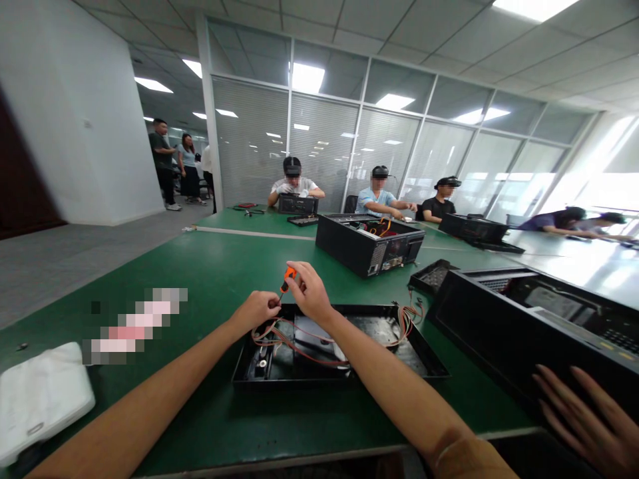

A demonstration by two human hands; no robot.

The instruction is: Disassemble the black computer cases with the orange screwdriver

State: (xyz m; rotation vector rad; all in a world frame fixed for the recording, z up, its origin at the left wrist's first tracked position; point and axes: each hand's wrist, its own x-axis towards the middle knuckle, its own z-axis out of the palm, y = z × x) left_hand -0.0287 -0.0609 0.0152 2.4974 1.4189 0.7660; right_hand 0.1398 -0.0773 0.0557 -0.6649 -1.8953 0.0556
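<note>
In my right hand is an orange-and-black screwdriver, its shaft slanting down to the left. My left hand is closed in a pinch at the screwdriver's tip; anything between the fingertips is too small to make out. Both hands are above the far edge of a black computer panel, which lies on the green table with its hollow side up. Red and white wires run loosely across the panel and bunch at its right end. My right forearm hides part of its inside.
A black computer case stands close on the right, with another person's hand against it. Beyond the panel sits an open case with wires inside. A white object lies at left. Several people work across the table.
</note>
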